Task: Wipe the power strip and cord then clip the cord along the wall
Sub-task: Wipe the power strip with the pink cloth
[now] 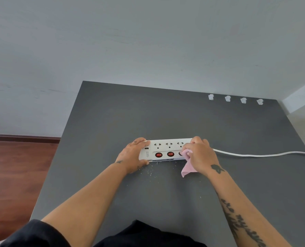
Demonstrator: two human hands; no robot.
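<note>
A white power strip (166,148) with red switches and several sockets lies flat on the dark grey table (148,113). My left hand (132,155) grips its left end, thumb on the near edge and fingers over the far edge. My right hand (199,154) presses a pink cloth (188,166) onto the strip's right end, covering that part. The white cord (258,155) runs from under my right hand to the table's right edge. Several white cord clips (235,99) sit in a row at the table's far right edge by the wall.
Small white crumbs (151,171) lie scattered on the table just in front of the strip. A pale grey wall (148,41) rises behind the table. Wooden floor (14,166) shows to the left, below the table's left edge.
</note>
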